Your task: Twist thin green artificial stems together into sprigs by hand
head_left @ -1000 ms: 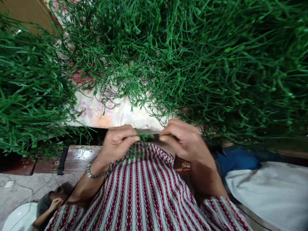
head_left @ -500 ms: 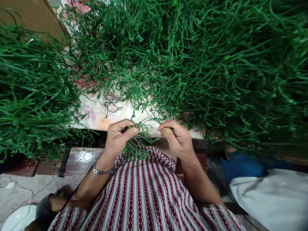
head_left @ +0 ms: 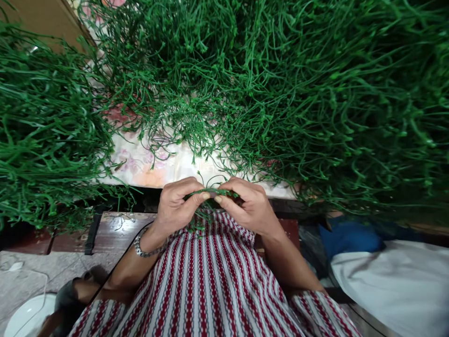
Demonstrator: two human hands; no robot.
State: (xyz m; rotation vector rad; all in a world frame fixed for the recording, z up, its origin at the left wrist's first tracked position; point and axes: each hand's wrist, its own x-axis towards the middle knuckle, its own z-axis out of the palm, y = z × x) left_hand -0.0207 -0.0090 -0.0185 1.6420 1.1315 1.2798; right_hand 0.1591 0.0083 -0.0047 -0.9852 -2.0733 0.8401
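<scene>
Stems (head_left: 226, 192) in both grips (head_left: 175, 205) (head_left: 253, 207), seemingly tight

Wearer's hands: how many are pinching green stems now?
2: the left hand and, beside it, the right hand, both pinching green stems at the near edge of the floral cloth. Neither is hidden.

"How do the green stems (head_left: 199, 191) look from your end?"

"Thin, supple and deep green on my feed. I see them stretched side to side, pinched between the left fingers (head_left: 206, 195) and the right fingers (head_left: 219, 199)."

"Straight or bent?"

"Nearly straight and roughly level along the pinched stretch, but I can make out fine strands curving up above it. Looser green ends (head_left: 197, 223) dangle below."

"Whereabouts?"

"From here, I see them by the near edge of the tabletop (head_left: 175, 164)."
</scene>
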